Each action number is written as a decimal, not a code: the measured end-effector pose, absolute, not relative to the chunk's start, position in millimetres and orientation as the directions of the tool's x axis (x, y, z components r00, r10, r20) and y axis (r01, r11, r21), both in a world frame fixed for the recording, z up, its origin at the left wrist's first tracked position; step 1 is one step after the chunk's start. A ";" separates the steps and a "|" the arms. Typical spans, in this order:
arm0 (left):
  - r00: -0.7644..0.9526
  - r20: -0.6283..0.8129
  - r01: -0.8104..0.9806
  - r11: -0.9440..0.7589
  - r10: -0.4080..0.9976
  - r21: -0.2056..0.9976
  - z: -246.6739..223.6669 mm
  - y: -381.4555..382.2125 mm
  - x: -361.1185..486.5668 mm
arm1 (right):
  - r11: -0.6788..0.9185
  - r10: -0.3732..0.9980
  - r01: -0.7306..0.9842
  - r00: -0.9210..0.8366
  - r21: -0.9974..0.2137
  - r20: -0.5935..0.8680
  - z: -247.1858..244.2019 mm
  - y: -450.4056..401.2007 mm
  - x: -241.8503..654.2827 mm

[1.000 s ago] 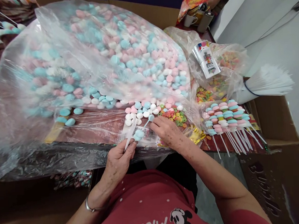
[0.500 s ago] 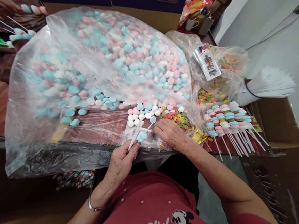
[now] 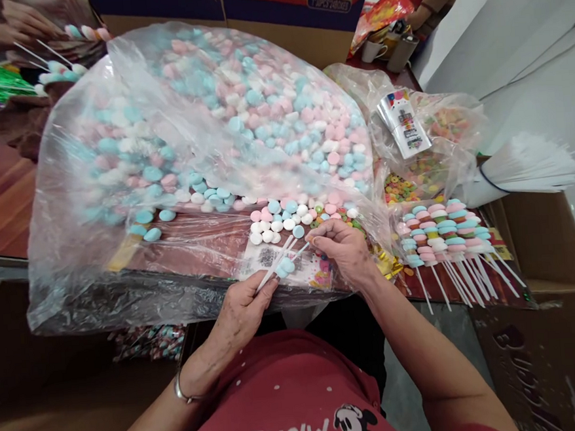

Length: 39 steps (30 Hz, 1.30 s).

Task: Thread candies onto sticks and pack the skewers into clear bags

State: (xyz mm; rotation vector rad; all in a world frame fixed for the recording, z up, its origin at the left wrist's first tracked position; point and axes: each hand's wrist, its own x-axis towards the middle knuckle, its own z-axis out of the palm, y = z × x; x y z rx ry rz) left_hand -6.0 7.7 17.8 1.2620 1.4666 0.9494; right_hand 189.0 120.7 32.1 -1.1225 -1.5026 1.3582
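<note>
left hand (image 3: pixel 247 298): thumb and fingers pressed together around a few white sticks (image 3: pixel 277 264), held at a slant above a printed sheet (image 3: pixel 256 262).
blue candies (image 3: pixel 285 267): threaded on one of these sticks, just beyond the left fingertips.
right hand (image 3: pixel 347 254): thumb and forefinger pinching a small orange piece (image 3: pixel 309 238) at the tip of the candied stick; too small to tell exactly what.
loose candies (image 3: pixel 278 226): white, pink and blue, spread on the table (image 3: pixel 411 289) just beyond the sheet.
gummy rings (image 3: pixel 355 222): beside the loose candies, partly hidden behind the right hand.
big clear bag (image 3: pixel 261 122): sprawled across the table, filled with pink, blue and white candies.
candy skewers (image 3: pixel 441 234): lying close together at the right, sticks pointing toward the wearer.
stick bundle (image 3: pixel 530 165): white, banded, beyond the skewers.
silver packets (image 3: pixel 404 125): stacked on a plastic bag (image 3: pixel 450 115) holding more gummies.
co-worker's hand (image 3: pixel 28 20): at upper left, near another skewer (image 3: pixel 87 32).
</note>
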 end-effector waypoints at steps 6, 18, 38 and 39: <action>-0.019 -0.182 0.276 0.180 0.983 0.944 21.9 12.3 -1.9 | -0.322 0.931 -0.263 -0.263 -0.909 -0.254 36.4 117.5 186.3; -0.014 -0.195 0.230 0.193 0.981 0.954 21.4 11.4 2.3 | 0.232 0.942 0.116 -0.276 -0.966 0.194 23.3 95.5 185.3; -0.187 -0.212 -0.025 0.211 0.959 0.977 15.2 3.0 1.0 | 0.695 0.696 0.719 -0.673 0.003 0.250 45.7 170.2 161.9; -0.193 -0.217 -0.030 0.215 0.957 0.976 14.4 2.6 -0.1 | 0.691 0.699 0.722 -0.668 -0.001 0.255 43.8 170.7 161.4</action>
